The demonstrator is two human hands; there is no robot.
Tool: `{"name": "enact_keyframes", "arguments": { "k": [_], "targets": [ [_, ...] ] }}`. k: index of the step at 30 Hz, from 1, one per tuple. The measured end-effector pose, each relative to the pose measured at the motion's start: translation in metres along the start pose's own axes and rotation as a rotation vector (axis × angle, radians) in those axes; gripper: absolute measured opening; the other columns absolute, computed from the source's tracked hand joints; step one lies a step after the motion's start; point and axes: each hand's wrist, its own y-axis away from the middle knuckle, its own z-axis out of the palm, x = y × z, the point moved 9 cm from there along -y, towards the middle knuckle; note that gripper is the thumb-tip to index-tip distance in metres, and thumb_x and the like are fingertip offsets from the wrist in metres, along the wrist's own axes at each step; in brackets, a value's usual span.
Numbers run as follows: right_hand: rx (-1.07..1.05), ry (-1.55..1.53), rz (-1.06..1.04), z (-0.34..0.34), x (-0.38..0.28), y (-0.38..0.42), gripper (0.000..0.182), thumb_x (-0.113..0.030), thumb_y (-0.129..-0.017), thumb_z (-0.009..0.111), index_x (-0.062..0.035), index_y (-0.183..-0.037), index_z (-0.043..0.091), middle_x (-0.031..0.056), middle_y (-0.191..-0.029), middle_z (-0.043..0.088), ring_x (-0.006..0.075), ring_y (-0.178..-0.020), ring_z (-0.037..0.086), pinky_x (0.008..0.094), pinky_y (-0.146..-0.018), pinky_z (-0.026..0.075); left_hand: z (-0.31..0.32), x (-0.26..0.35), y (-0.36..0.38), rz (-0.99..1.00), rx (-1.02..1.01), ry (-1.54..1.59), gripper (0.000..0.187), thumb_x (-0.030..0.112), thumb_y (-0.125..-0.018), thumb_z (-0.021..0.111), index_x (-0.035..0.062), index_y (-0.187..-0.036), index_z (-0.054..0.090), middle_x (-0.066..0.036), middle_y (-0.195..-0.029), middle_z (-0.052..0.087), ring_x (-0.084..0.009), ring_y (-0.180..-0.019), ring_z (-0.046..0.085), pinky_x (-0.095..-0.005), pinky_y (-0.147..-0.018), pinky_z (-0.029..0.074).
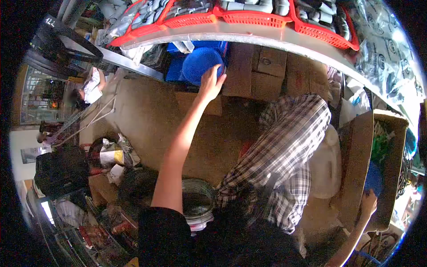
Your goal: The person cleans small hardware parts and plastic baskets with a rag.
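Baskets (249,17) sit on the shelf (231,32), boxes (271,66) beneath it, a bucket (198,202) nearer.

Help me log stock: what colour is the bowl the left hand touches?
Blue bowl, under the left hand; head view.

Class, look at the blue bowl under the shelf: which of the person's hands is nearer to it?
Left. The left hand rests against the blue bowl under the shelf. The right hand is far off, low at the cardboard box.
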Motion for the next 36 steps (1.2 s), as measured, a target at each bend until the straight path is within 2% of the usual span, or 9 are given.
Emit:
{"name": "enact_keyframes", "arguments": {
  "k": [14, 17, 18, 19, 24, 27, 29, 31, 36],
  "targets": [
    [0.195, -0.164, 0.117, -0.061, 0.015, 0.012, 0.027, -0.028, -0.078, 0.061, -0.0108, -0.098, 0.062, 0.0153, -0.095, 0.060, 0.0332, -0.088, 0.057, 0.0419, -0.072, 0.046, 0.013, 0.139, -0.010, 0.159, -0.175, 0.257, 0.033, 0.018, -0.084, 0.054, 0.0021, -0.112, 0.047, -0.017, -0.110, 0.052, -0.0289, -0.103, 0.051, -0.0360, -0.088, 0.040],
    [0.191, -0.126, -0.062, -0.049, 0.035, -0.011, 0.044, -0.042, -0.085, 0.049, -0.0038, -0.105, 0.058, 0.0192, -0.099, 0.059, 0.0322, -0.089, 0.057, 0.0413, -0.073, 0.046, 0.000, 0.193, -0.019, -0.003, -0.139, 0.815, 0.029, 0.015, -0.084, 0.053, -0.0002, -0.109, 0.049, -0.014, -0.107, 0.055, -0.0239, -0.101, 0.053, -0.0334, -0.087, 0.041],
    [0.389, -0.234, -0.087, -0.045, 0.054, -0.013, 0.044, -0.044, -0.083, 0.049, -0.0090, -0.108, 0.058, 0.0176, -0.098, 0.060, 0.0317, -0.087, 0.058, 0.0421, -0.075, 0.046, -0.009, 0.225, -0.022, -0.002, -0.098, 0.921, 0.028, 0.014, -0.085, 0.052, -0.0012, -0.108, 0.049, -0.013, -0.105, 0.056, -0.0223, -0.098, 0.054, -0.0327, -0.086, 0.041],
    [0.298, -0.209, 0.066, -0.050, 0.057, -0.006, 0.045, -0.047, -0.084, 0.046, -0.0126, -0.112, 0.057, 0.0163, -0.105, 0.057, 0.0309, -0.095, 0.056, 0.0421, -0.081, 0.044, -0.018, 0.254, -0.024, -0.008, -0.069, 1.039, 0.027, 0.013, -0.085, 0.051, -0.0022, -0.107, 0.050, -0.013, -0.102, 0.057, -0.0207, -0.094, 0.056, -0.0321, -0.084, 0.042],
    [0.478, -0.464, 0.118, -0.070, 0.071, 0.016, 0.036, -0.041, -0.082, 0.053, -0.0135, -0.104, 0.061, 0.0162, -0.093, 0.061, 0.0337, -0.088, 0.058, 0.0382, -0.074, 0.046, 0.054, 0.374, -0.007, -0.139, -0.571, 1.202, 0.052, 0.042, -0.088, 0.041, -0.0018, -0.117, 0.043, -0.015, -0.108, 0.053, -0.0208, -0.096, 0.055, -0.0326, -0.084, 0.041],
    [0.752, -0.692, -0.221, -0.112, 0.043, 0.069, 0.021, -0.009, -0.070, 0.064, -0.0068, -0.091, 0.063, 0.0117, -0.086, 0.063, 0.0276, -0.080, 0.060, 0.0335, -0.071, 0.047, 0.060, 0.464, 0.024, 0.004, -0.897, 1.572, 0.073, 0.041, -0.077, 0.059, 0.0042, -0.131, 0.026, -0.018, -0.124, 0.039, -0.0305, -0.105, 0.050, -0.0395, -0.082, 0.045],
    [0.866, -0.567, -0.430, -0.134, 0.011, 0.111, 0.033, -0.002, -0.053, 0.064, -0.0065, -0.086, 0.063, 0.0078, -0.076, 0.060, 0.0258, -0.073, 0.055, 0.0343, -0.067, 0.046, 0.063, 0.505, 0.048, -0.040, -1.039, 1.579, 0.096, 0.050, -0.070, 0.063, 0.0103, -0.137, 0.007, -0.018, -0.132, 0.028, -0.0336, -0.116, 0.039, -0.0444, -0.089, 0.041],
    [0.871, -0.686, -0.534, -0.133, -0.022, 0.142, 0.044, -0.005, -0.041, 0.065, -0.0057, -0.086, 0.064, 0.0051, -0.066, 0.052, 0.0250, -0.069, 0.053, 0.0343, -0.063, 0.046, 0.076, 0.522, 0.063, -0.230, -1.123, 1.646, 0.102, 0.041, -0.069, 0.066, 0.0153, -0.138, -0.005, -0.017, -0.135, 0.025, -0.0330, -0.121, 0.034, -0.0466, -0.093, 0.037],
    [0.721, -0.951, -0.557, -0.108, -0.051, 0.169, 0.039, -0.011, -0.053, 0.070, -0.0119, -0.092, 0.065, 0.0009, -0.064, 0.049, 0.0227, -0.065, 0.048, 0.0330, -0.060, 0.043, 0.105, 0.495, 0.078, -0.508, -1.012, 1.585, 0.080, -0.009, -0.068, 0.052, 0.0083, -0.135, 0.011, -0.017, -0.128, 0.031, -0.0255, -0.115, 0.038, -0.0398, -0.094, 0.037]
  ]
}}
